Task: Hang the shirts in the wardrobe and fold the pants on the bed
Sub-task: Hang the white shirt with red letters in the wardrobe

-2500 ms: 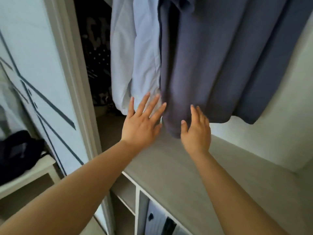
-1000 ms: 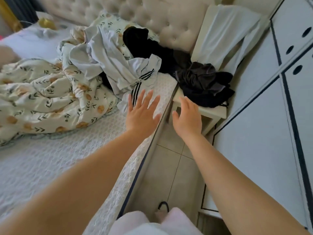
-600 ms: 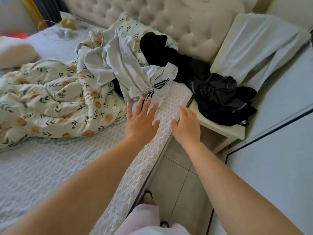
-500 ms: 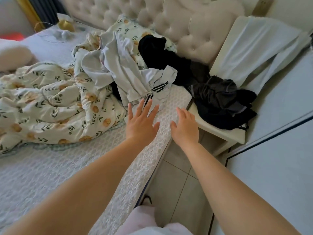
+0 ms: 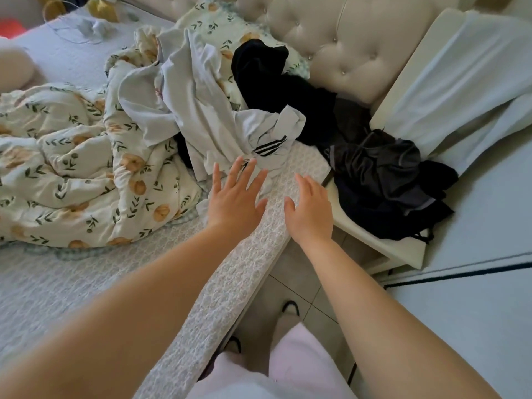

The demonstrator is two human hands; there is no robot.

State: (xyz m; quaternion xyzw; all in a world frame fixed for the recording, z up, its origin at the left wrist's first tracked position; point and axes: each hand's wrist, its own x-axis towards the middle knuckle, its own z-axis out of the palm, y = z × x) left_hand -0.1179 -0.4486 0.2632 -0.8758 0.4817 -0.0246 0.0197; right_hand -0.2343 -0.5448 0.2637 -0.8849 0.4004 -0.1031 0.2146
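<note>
Reaching hands: two, both yours, both empty. Your left hand (image 5: 234, 201) has its fingers fanned wide above the bed's near edge. Your right hand (image 5: 311, 210) is flat with fingers loosely apart, over the gap between bed and nightstand.
Underfoot: pale floor tiles (image 5: 290, 280), with one slipper (image 5: 289, 308) showing by your legs.
Surface: one bed (image 5: 86, 283) under a white textured cover, with one floral quilt (image 5: 72, 168) bunched on its left.
Clothes, counted: one pale grey garment (image 5: 201, 110), one black garment (image 5: 267, 82) and one dark heap (image 5: 385, 182). You cannot tell how many pieces the heap holds.
Where they lie: the grey and the black ones are on the bed near the headboard (image 5: 345, 47). The heap spills over the single white nightstand (image 5: 397, 249).
Grey garment's lie: it is crumpled, with its long axis running far-left to near-right. Its black-striped end points at the bed's edge, just at your left fingertips. You cannot tell whether they touch.
Room: a white wardrobe door (image 5: 475, 312) with a dark line is on your right, and a white cloth (image 5: 460, 82) leans beyond the nightstand.
</note>
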